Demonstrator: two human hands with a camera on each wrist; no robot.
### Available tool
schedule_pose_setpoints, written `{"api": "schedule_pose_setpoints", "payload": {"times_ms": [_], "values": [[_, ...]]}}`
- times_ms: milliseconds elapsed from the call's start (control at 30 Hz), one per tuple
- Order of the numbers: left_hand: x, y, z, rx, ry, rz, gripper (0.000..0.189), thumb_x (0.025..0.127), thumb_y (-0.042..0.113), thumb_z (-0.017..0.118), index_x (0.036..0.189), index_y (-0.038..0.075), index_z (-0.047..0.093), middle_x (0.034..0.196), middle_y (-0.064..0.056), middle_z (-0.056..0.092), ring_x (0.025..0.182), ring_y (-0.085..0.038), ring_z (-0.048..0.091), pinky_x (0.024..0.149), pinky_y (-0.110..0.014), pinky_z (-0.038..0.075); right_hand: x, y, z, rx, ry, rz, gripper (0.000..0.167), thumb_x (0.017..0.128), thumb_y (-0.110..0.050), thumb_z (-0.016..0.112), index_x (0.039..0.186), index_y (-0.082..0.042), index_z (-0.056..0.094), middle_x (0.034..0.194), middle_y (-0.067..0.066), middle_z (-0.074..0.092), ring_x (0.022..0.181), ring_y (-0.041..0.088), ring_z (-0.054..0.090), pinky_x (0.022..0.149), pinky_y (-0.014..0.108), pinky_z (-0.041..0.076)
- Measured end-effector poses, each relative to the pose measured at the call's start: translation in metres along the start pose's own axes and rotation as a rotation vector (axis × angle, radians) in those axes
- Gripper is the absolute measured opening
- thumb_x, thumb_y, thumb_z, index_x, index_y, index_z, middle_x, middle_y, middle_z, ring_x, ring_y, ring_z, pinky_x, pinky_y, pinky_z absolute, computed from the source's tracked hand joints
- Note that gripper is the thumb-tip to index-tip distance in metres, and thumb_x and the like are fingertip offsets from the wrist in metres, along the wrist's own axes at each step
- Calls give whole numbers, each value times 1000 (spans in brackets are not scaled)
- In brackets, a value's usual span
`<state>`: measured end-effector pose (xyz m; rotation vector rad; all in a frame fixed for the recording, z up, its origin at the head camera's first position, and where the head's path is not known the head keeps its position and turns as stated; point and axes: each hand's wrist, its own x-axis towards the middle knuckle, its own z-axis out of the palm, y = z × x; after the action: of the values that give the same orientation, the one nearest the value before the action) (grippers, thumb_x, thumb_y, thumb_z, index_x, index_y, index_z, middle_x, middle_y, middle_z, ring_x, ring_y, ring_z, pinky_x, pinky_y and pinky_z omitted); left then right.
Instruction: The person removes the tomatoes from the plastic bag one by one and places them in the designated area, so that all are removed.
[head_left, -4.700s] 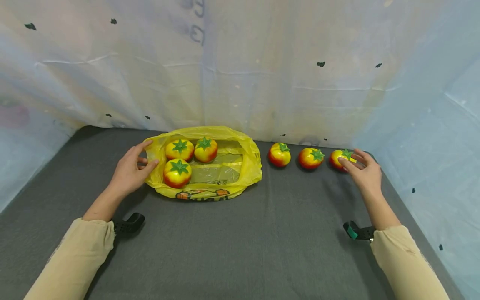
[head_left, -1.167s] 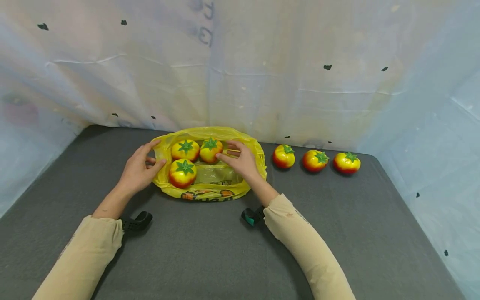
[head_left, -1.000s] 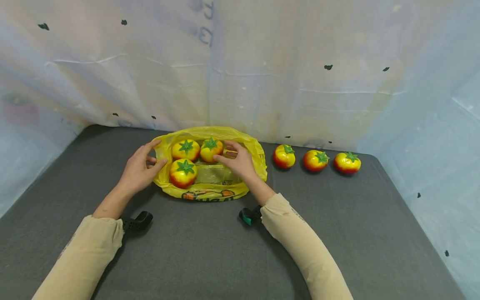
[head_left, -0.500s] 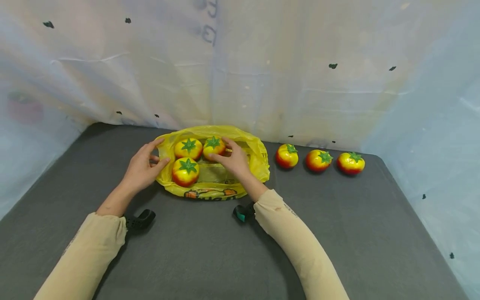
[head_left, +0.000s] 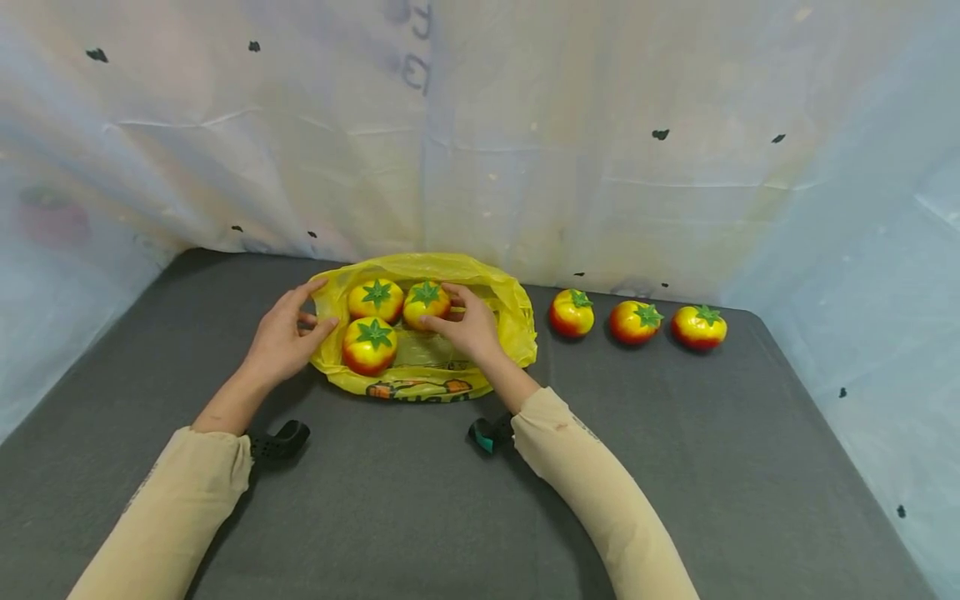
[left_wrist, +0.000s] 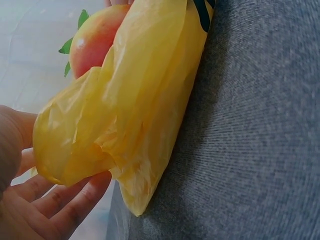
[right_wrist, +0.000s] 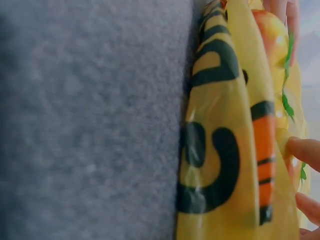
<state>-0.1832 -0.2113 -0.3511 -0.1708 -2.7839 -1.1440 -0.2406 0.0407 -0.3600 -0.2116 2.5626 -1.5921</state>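
In the head view, a yellow plastic bag [head_left: 498, 275] lies with its mouth spread wide, and three yellow-and-red toy tomatoes with green leaf tops sit inside. My right hand [head_left: 472, 329] reaches into the bag and grips the right-hand tomato [head_left: 422, 313] between thumb and fingers. Beside it are the back-left tomato [head_left: 367, 302] and the front-left tomato [head_left: 367, 354]. My left hand [head_left: 281, 337] holds the bag's left rim, thumb and fingers on either side of the plastic. The right wrist view shows my right thumb [right_wrist: 305, 151] beside a tomato; part of that hand is out of frame.
Right of the bag, a left tomato [head_left: 567, 319], a middle tomato [head_left: 628, 325] and a right tomato [head_left: 697, 333] stand in a row on the dark grey cloth [head_left: 405, 517]. A pale plastic sheet [head_left: 480, 167] rises behind the table and at its sides.
My right hand has come from the far-right tomato into the bag, closing onto the right-hand tomato there, which has shifted slightly towards me. My left hand stays at the rim.
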Motion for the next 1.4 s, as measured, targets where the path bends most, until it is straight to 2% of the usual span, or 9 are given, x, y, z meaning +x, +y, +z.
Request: {"api": "schedule_pose_setpoints", "payload": {"times_ms": [100,467,767,1067,1400], "values": [[1,0,0,2,2,2,60,98,20,55,150,5,28,142,-32,34,98,-40,57,77,-54,54,-4,-1,-2,0,-14,-7,62,84,-24,75,141,-18,49,134,13,54,115,30,59,90,38,53],[0,-1,1,10,7,6,61,98,21,55,150,5,28,136,-31,39,97,-39,57,75,-53,54,-19,-4,-12,-37,-78,-60,63,85,-24,75,141,-18,48,139,12,51,118,31,57,91,41,53],[1,-2,1,21,10,5,61,98,22,55,150,5,28,135,-31,39,97,-40,57,74,-53,54,-33,-4,-25,-28,-66,-66,62,83,-27,76,140,-22,50,135,10,54,116,28,59,90,40,54],[1,-2,1,20,3,8,61,98,21,55,150,5,28,133,-30,40,98,-40,56,77,-54,53,-39,0,-33,-30,-58,-64,62,82,-25,78,138,-20,52,132,12,56,114,28,60,89,38,54],[0,-2,0,35,12,15,59,98,18,54,150,4,29,133,-31,40,97,-39,55,78,-56,52,-53,2,-52,-37,-60,-59,59,83,-24,77,137,-23,53,134,9,54,117,29,59,90,40,54]]}}
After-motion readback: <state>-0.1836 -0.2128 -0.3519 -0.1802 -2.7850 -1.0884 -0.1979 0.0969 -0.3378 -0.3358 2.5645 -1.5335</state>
